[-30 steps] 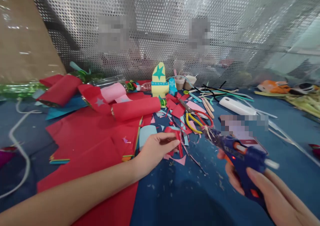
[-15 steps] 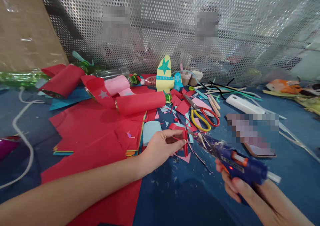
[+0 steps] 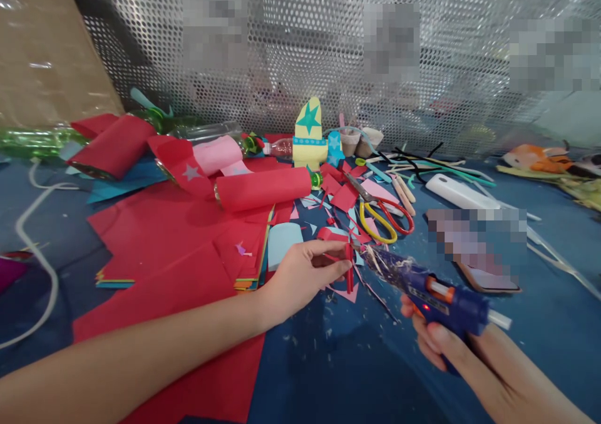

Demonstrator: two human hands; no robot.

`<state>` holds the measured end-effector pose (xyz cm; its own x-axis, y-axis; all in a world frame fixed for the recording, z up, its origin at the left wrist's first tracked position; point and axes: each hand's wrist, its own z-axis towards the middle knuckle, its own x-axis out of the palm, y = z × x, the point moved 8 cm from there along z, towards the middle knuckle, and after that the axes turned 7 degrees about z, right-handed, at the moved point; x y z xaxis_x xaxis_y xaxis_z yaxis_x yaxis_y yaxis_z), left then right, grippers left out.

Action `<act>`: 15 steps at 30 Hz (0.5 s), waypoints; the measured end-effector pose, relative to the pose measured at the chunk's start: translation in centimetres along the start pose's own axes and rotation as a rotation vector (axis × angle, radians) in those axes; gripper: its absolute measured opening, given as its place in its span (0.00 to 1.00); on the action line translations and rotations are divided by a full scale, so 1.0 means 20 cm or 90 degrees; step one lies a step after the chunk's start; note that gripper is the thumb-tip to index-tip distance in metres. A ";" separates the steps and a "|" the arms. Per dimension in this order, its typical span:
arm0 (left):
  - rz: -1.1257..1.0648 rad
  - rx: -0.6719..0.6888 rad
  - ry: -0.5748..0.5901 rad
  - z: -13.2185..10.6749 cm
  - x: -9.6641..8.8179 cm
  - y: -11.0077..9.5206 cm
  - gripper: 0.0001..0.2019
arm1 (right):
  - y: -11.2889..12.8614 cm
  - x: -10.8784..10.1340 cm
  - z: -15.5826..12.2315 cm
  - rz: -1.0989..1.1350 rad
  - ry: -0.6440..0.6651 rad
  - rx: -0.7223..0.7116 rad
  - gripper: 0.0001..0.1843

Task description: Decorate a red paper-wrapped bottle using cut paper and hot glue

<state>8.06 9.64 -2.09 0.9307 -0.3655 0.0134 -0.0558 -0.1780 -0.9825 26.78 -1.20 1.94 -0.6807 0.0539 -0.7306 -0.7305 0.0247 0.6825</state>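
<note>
Glue gun (image 3: 436, 295) above blue cluttered tabletop (image 3: 539, 330); perforated metal screen (image 3: 305, 48) behind.

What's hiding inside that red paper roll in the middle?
A green cap pokes out of the right end of the red paper roll, likely a bottle's. Its body is covered by the paper, so it cannot be seen.

Little red strip (image 3: 349, 267) of folded paper, held upright over mid desk (image 3: 328, 367). Blue glue gun (image 3: 425, 286), orange trigger, crusty with old glue, lies tilted just right, nozzle touching the strip.
</note>
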 end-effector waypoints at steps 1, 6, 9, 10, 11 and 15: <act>-0.004 -0.002 0.002 0.00 0.00 0.00 0.12 | 0.00 -0.01 0.00 -0.003 -0.005 -0.010 0.37; -0.005 -0.003 0.022 0.00 0.01 0.00 0.12 | -0.05 0.01 -0.04 -0.008 0.038 -0.048 0.23; 0.009 -0.013 0.030 0.01 0.01 0.01 0.12 | -0.11 0.03 -0.06 -0.004 0.071 -0.036 0.18; 0.017 -0.012 0.036 0.01 0.02 0.01 0.12 | -0.12 0.03 -0.06 0.002 0.068 -0.029 0.18; 0.025 -0.009 0.041 0.01 0.02 0.01 0.12 | -0.11 0.02 -0.06 0.011 0.060 -0.025 0.19; 0.035 -0.015 0.036 0.01 0.01 0.03 0.14 | 0.01 0.01 -0.01 0.102 0.011 -0.029 0.20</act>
<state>8.28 9.70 -2.70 0.9040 -0.4265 -0.0287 -0.1151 -0.1781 -0.9773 26.52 -1.33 1.98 -0.7891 0.0366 -0.6132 -0.6142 -0.0277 0.7887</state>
